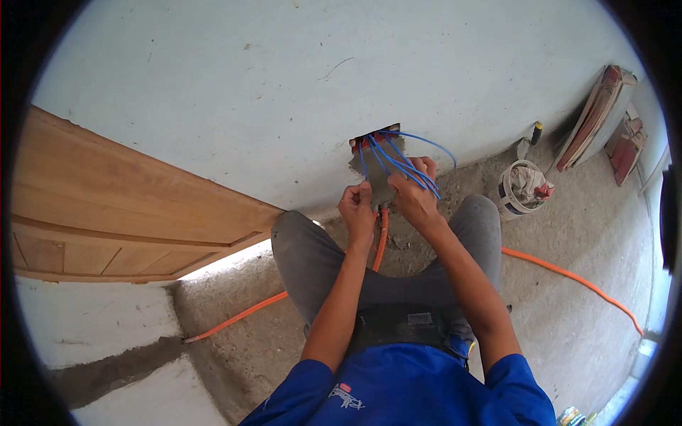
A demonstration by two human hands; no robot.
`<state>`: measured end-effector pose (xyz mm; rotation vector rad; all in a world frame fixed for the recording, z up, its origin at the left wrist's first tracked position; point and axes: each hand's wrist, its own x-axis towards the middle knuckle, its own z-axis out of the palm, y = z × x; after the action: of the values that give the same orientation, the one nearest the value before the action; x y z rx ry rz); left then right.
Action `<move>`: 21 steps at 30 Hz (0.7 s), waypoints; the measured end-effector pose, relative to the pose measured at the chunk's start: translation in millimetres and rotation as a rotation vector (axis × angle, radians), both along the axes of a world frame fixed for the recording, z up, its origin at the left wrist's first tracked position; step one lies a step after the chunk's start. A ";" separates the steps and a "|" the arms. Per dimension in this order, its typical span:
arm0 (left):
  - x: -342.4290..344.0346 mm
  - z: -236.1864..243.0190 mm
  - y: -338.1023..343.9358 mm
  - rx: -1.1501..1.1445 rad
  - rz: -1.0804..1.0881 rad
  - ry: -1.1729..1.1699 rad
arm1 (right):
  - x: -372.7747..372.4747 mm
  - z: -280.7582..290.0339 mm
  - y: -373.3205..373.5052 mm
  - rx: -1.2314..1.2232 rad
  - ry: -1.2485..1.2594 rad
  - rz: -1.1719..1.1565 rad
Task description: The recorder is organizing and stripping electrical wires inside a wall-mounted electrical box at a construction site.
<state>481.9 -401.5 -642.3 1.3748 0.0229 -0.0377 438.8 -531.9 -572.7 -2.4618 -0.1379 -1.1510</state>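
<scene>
Several blue electrical wires (pixel 388 157) come out of a red wall box (pixel 361 142) set in a rough opening in the wall, with grey mortar below it. My left hand (pixel 355 206) is closed, thumb and finger pinching the end of one wire that hangs straight down from the box. My right hand (pixel 414 199) is closed around a bundle of the other wires, whose bent ends stick out past the fingers to the right. One more wire arches away to the right, outside both hands.
Orange conduit (pixel 382 238) rises between my knees, and more runs across the floor on both sides. A wooden door (pixel 142 206) stands at left. To the right are a white bucket (pixel 509 202) with crumpled material, a trowel (pixel 524 148) and leaning boards (pixel 597 117).
</scene>
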 end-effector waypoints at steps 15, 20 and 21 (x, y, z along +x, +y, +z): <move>-2.4 14.7 8.3 -0.148 -0.104 0.174 | 36.0 8.5 33.2 0.751 0.459 -0.164; -6.8 11.8 1.7 -0.383 -0.185 0.323 | 43.1 -9.8 24.7 0.575 0.285 -0.293; -0.7 3.0 5.1 -0.502 -0.211 0.369 | 44.9 -10.7 23.0 0.465 0.213 -0.325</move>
<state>481.2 -396.4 -639.3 0.8487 0.1663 -0.4450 483.7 -508.9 -583.4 -2.2065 0.5483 -0.9017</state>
